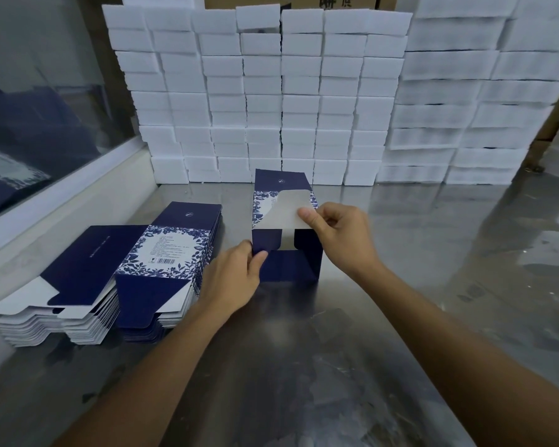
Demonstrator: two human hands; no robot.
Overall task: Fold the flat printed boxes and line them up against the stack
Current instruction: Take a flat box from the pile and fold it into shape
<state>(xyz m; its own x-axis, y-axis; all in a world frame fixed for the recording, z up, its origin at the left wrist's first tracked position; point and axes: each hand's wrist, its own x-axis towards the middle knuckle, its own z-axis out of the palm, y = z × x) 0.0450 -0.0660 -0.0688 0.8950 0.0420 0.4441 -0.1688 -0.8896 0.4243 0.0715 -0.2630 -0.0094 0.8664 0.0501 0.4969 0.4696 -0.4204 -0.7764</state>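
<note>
- Step in hand, as we judge it: closing one end of a box (284,233) already opened into a tube. It sits on the steel table (400,240), centre, near end facing us, far end close to the white stack (265,101); we cannot tell whether it touches.
- Left hand (236,279): thumb and fingers pinch the small left side flap (267,241), bent inward across the opening.
- Right hand (333,233): thumb and curled fingers pinch the right edge of the big grey top flap (283,212), which is lifted above the opening.
- Right side flap (307,243) also looks turned in.
- Next move, our judgement: bring the top flap down over both side flaps and tuck its tongue inside; the side flaps must stay in or the tongue will catch.
- Contents: the opening shows only dark interior; we see nothing inside.
- Flats (110,275): two piles on the left, near the window ledge, blue with floral bands, not yet folded.
- No finished boxes visible along the stack.
</note>
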